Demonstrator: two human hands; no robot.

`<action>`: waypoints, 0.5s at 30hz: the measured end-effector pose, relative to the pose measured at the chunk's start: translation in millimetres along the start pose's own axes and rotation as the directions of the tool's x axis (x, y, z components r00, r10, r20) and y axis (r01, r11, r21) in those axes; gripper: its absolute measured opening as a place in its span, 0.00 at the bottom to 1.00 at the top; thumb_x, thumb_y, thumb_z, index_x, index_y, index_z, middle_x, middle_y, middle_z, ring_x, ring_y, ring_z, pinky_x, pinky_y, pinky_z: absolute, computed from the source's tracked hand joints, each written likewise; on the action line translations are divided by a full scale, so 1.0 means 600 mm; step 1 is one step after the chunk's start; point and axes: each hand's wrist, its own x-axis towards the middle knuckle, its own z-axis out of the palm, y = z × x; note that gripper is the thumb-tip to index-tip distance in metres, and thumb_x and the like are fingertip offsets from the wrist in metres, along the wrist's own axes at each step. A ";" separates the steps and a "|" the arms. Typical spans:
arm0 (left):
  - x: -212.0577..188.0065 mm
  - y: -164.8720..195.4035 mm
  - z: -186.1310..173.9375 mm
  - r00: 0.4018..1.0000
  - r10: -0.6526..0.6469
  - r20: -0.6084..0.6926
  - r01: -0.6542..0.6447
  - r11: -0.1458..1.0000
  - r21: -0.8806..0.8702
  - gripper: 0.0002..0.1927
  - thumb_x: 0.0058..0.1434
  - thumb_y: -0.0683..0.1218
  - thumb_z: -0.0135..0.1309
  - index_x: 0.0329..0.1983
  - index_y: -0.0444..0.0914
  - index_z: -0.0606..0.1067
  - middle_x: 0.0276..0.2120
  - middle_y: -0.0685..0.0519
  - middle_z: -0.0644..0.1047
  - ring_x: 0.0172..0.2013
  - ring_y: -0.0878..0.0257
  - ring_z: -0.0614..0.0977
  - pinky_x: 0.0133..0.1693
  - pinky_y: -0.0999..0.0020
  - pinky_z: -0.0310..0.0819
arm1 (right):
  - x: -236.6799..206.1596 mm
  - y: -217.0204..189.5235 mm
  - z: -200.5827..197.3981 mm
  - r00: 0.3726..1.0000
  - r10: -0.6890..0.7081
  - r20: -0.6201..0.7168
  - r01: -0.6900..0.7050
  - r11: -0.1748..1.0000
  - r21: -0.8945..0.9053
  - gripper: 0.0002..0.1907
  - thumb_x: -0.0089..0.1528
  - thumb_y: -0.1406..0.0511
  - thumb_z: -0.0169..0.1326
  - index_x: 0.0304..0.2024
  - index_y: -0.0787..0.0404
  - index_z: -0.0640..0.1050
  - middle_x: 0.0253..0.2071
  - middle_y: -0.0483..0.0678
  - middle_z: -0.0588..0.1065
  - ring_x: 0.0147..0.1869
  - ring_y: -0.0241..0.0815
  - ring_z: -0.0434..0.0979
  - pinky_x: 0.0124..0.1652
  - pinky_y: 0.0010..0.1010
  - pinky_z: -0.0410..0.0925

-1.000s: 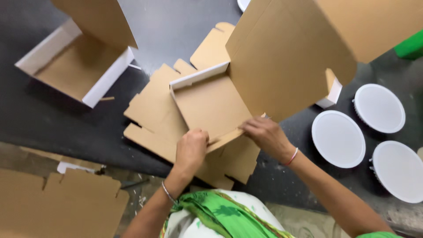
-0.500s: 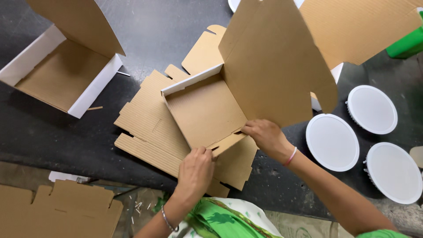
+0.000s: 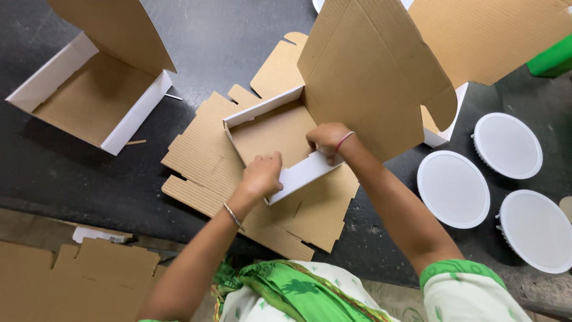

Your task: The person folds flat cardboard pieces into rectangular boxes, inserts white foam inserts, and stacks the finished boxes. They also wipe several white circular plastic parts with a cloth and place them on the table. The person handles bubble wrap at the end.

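A half-folded cardboard box, brown inside and white outside, sits on a stack of flat cardboard blanks. Its tall lid flap stands up at the right. My left hand presses the near-left corner of the box's white front wall. My right hand grips the top of that same front wall near the lid flap, fingers curled over its edge. Both forearms reach in from the bottom of the view.
A finished open box with raised lid stands at the upper left. Three round white discs lie on the dark table at the right. More flat cardboard lies at the bottom left. A green object sits at the right edge.
The front wall of the box has been folded up from flat to standing. Both hands moved up onto it, and the lid flap shifted right.
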 end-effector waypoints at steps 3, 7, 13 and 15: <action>-0.053 0.015 0.027 0.929 0.162 -0.333 -0.173 0.985 -0.005 0.18 0.51 0.36 0.59 0.46 0.39 0.74 0.46 0.44 0.77 0.48 0.46 0.77 0.46 0.55 0.76 | -0.050 0.005 0.015 0.909 -0.196 -0.367 0.197 0.980 -0.035 0.32 0.39 0.74 0.68 0.46 0.56 0.75 0.47 0.51 0.73 0.54 0.54 0.74 0.48 0.42 0.70; -0.095 0.069 0.089 0.812 0.153 -0.563 -0.162 0.986 0.034 0.14 0.56 0.44 0.57 0.42 0.31 0.74 0.40 0.43 0.75 0.43 0.48 0.78 0.44 0.57 0.76 | -0.127 -0.005 0.078 0.806 -0.339 -0.485 0.359 0.932 -0.054 0.17 0.59 0.70 0.60 0.50 0.55 0.76 0.49 0.47 0.75 0.54 0.49 0.76 0.50 0.38 0.70; -0.070 0.078 0.131 0.757 0.171 -0.631 -0.074 0.982 0.176 0.10 0.65 0.46 0.51 0.42 0.33 0.75 0.35 0.47 0.75 0.39 0.55 0.78 0.42 0.61 0.75 | -0.129 -0.021 0.131 0.631 -0.364 -0.685 0.435 0.897 -0.077 0.21 0.54 0.63 0.64 0.49 0.58 0.76 0.51 0.47 0.75 0.54 0.50 0.76 0.51 0.40 0.68; -0.067 0.073 0.135 0.761 0.173 -0.626 -0.096 0.983 0.155 0.11 0.68 0.48 0.50 0.39 0.35 0.75 0.34 0.48 0.75 0.38 0.55 0.78 0.40 0.60 0.74 | -0.122 -0.018 0.138 0.626 -0.358 -0.693 0.427 0.901 -0.080 0.19 0.54 0.61 0.65 0.46 0.57 0.76 0.48 0.46 0.76 0.53 0.49 0.76 0.51 0.41 0.68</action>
